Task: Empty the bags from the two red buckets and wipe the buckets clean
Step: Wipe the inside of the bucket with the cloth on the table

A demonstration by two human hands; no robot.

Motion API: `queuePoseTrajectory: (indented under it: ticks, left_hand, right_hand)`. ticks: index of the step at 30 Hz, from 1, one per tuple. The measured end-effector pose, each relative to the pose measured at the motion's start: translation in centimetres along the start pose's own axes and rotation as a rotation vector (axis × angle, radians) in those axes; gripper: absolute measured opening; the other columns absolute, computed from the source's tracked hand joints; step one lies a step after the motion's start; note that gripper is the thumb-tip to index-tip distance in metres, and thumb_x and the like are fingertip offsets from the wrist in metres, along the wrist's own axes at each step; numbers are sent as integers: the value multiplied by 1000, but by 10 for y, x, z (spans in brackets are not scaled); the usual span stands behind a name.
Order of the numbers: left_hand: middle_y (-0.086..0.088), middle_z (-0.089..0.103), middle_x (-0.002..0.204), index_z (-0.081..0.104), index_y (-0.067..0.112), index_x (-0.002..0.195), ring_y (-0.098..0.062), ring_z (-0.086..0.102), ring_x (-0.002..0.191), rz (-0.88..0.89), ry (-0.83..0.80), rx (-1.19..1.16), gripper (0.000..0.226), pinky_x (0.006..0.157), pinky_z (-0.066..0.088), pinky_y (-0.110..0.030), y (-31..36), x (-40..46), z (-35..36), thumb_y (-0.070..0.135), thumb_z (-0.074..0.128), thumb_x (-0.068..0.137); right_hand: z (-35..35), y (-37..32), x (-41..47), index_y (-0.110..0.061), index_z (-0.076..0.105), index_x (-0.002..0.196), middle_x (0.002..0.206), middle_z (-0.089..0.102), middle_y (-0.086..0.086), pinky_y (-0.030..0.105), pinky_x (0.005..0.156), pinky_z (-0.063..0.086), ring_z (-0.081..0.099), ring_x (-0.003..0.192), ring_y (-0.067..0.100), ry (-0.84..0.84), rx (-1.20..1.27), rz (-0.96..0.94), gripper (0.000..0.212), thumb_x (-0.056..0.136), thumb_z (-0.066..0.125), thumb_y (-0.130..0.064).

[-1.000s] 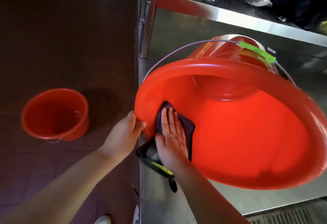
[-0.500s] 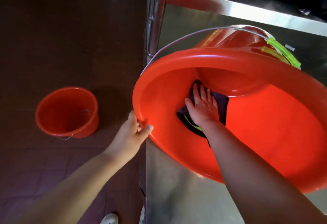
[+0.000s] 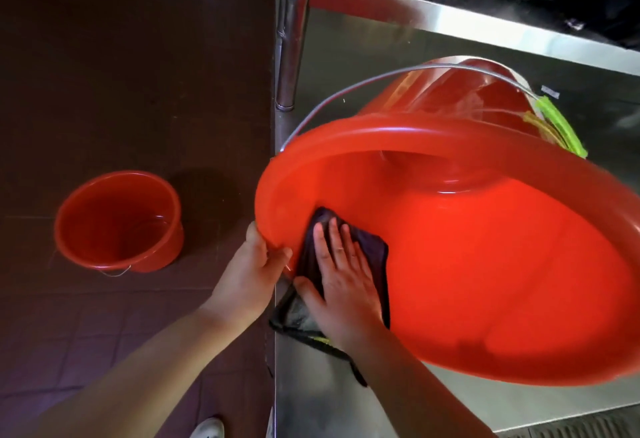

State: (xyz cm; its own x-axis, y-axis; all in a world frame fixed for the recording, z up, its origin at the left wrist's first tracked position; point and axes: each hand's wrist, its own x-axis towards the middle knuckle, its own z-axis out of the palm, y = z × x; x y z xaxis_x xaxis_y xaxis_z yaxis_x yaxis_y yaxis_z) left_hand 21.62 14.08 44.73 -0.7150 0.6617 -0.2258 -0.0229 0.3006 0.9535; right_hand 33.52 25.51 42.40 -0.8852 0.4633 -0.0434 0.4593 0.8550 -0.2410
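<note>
A large red bucket (image 3: 485,264) lies tipped on its side on the steel table, its mouth facing me. Its wire handle with a green grip (image 3: 557,119) arcs over the top. My left hand (image 3: 252,271) grips the near left rim, thumb on the inside. My right hand (image 3: 343,278) lies flat with straight fingers on a dark cloth (image 3: 370,247), pressing it against the inner wall just inside the rim. Part of the cloth hangs out over the rim below my wrist. A second, smaller red bucket (image 3: 117,219) stands upright on the floor to the left, nothing in it.
The steel table (image 3: 346,403) has a chrome post (image 3: 289,39) at its left edge and a raised steel shelf (image 3: 485,27) behind. Papers and a shoe lie beyond the shelf. Dark brown tiled floor (image 3: 121,56) fills the left. My white shoe (image 3: 207,429) shows at the bottom.
My right hand has drawn the cloth back from deep inside the bucket to the near left wall by the rim. My left hand still holds the rim.
</note>
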Motion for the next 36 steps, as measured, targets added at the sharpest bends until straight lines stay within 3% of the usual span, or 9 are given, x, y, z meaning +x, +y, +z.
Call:
queuePoseTrajectory:
  ticks: [9,12,16,18,20,23,27,31,36]
  left_hand:
    - [-6,66,91,43,21,103,-21,65,89,194,22,282,15,81,50,-52,37,14,-44,26,53,94]
    - [4,66,94,46,22,105,-7,64,90,168,82,149,14,82,54,-43,25,9,-35,23,55,94]
    - [-5,63,105,50,26,103,-19,64,101,-75,-61,-139,20,91,51,-52,-2,3,-9,9,56,93]
    - [-1,61,110,47,34,107,-17,63,104,-99,-67,-182,28,89,54,-44,-11,2,-2,10,52,95]
    - [1,62,112,48,36,108,-12,63,103,-99,-44,-237,29,81,56,-30,-16,3,0,10,51,96]
    - [3,64,109,48,31,113,-11,64,101,-84,-7,-266,31,85,54,-33,-20,3,4,6,52,95]
    - [13,61,103,48,36,104,-1,61,96,18,57,-167,26,91,49,-29,-14,0,2,13,55,93]
    - [5,64,90,50,29,94,-13,64,89,32,77,-148,14,85,53,-48,-1,4,-11,17,58,93]
    - [1,67,90,51,28,92,-9,65,85,120,107,-120,13,78,53,-29,25,12,-34,18,60,91]
  right_hand:
    - [-20,82,99,-23,7,152,160,8,5,34,119,5,9,147,23,-23,-128,216,71,95,33,-55]
    - [-20,93,118,-26,9,152,160,9,0,36,117,6,7,147,20,-14,-172,363,69,94,27,-59]
    - [-19,84,121,-25,8,152,160,9,1,36,116,5,6,147,20,-11,-117,401,67,95,27,-55]
    - [-17,69,109,-23,8,152,160,10,2,36,117,7,8,147,21,6,-121,416,67,96,28,-54]
    - [-12,45,85,-23,7,152,160,9,2,37,116,9,8,147,21,17,-129,399,68,95,28,-55]
    - [0,3,38,-25,2,152,160,4,0,36,116,10,6,147,19,4,-97,311,71,92,22,-57]
    - [4,-29,-5,-19,20,151,156,22,5,41,113,25,24,143,23,75,-91,241,70,87,29,-45]
    - [0,-19,5,-24,2,150,159,10,2,36,117,16,12,146,19,44,-38,194,71,86,25,-42]
    - [-12,34,54,-20,6,152,160,9,4,33,118,13,12,147,19,-4,-173,231,67,93,34,-37]
